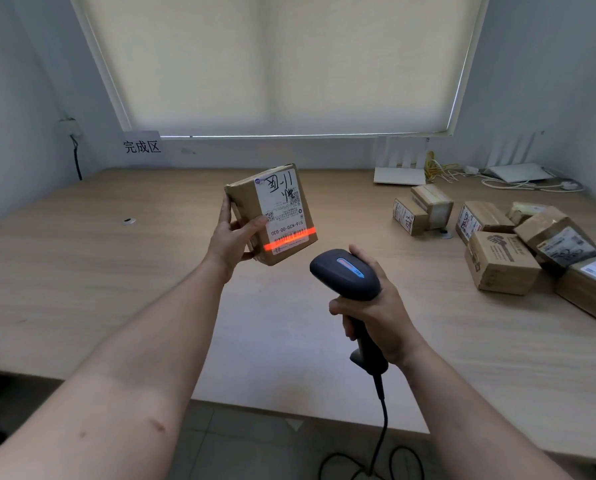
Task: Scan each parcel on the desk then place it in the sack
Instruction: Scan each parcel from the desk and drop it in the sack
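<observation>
My left hand [232,235] holds a small brown cardboard parcel [251,202] up above the middle of the desk, its white label facing me. A red scan line crosses the barcode low on that label. My right hand [381,315] grips a black corded barcode scanner [345,273] just below and right of the parcel, its head aimed at the label. Several more brown parcels [500,263] lie piled at the desk's right side. No sack is in view.
The wooden desk [116,271] runs to the walls, with its front edge near me. Two white routers [398,174] and loose cables sit at the back right. A paper sign [141,146] hangs on the back wall at left. The scanner's cable [381,438] drops to the floor.
</observation>
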Action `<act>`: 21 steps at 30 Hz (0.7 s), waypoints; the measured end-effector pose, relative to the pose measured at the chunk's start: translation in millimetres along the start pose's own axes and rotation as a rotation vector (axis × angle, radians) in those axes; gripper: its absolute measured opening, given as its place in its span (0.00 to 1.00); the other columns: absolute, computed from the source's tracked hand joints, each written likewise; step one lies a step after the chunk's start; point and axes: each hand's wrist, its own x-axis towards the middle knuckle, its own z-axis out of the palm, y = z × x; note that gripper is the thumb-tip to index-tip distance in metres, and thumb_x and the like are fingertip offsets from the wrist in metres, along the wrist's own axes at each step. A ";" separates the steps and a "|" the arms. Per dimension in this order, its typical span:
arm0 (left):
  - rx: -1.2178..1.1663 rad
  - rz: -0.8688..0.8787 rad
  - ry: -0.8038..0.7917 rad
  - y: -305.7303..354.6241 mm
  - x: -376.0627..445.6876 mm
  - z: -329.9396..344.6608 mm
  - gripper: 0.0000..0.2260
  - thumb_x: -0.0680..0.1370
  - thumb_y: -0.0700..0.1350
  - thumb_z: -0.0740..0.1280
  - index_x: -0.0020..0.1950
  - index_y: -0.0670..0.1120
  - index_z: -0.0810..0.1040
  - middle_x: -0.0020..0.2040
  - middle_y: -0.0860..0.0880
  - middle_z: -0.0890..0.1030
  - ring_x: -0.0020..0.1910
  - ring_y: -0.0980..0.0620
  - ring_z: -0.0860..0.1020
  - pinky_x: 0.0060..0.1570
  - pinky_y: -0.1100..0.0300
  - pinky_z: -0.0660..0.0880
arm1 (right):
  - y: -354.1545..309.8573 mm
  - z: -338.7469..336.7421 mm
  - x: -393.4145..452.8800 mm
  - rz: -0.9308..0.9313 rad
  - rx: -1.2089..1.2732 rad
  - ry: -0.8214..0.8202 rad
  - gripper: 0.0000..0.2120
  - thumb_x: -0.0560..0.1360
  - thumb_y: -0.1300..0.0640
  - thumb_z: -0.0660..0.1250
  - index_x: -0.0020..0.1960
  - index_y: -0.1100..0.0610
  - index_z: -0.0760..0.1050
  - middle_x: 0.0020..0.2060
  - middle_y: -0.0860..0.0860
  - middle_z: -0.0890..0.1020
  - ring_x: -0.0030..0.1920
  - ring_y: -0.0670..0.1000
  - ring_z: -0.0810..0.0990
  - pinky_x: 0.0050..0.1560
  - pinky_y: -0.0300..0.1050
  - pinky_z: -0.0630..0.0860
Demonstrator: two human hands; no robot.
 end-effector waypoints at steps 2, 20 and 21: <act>-0.002 -0.003 0.004 0.0 -7.8 -2.4 0.40 0.75 0.44 0.71 0.77 0.62 0.49 0.62 0.45 0.78 0.60 0.44 0.76 0.51 0.40 0.77 | 0.0 1.1 -6.6 0.004 0.011 0.002 0.41 0.62 0.73 0.72 0.65 0.38 0.68 0.47 0.60 0.78 0.22 0.56 0.70 0.23 0.41 0.70; -0.004 -0.049 0.044 -9.0 -56.0 -31.8 0.39 0.76 0.45 0.70 0.77 0.62 0.49 0.62 0.45 0.78 0.62 0.45 0.76 0.41 0.50 0.78 | 12.0 19.9 -45.1 0.018 0.053 -0.062 0.40 0.63 0.73 0.71 0.65 0.39 0.69 0.42 0.58 0.77 0.21 0.56 0.70 0.23 0.41 0.69; -0.008 -0.051 0.049 -9.4 -56.9 -33.0 0.39 0.76 0.45 0.70 0.77 0.62 0.49 0.62 0.45 0.78 0.62 0.45 0.76 0.41 0.50 0.78 | 12.1 21.1 -45.0 0.022 0.054 -0.061 0.40 0.63 0.72 0.71 0.65 0.39 0.69 0.42 0.58 0.78 0.21 0.56 0.69 0.23 0.42 0.69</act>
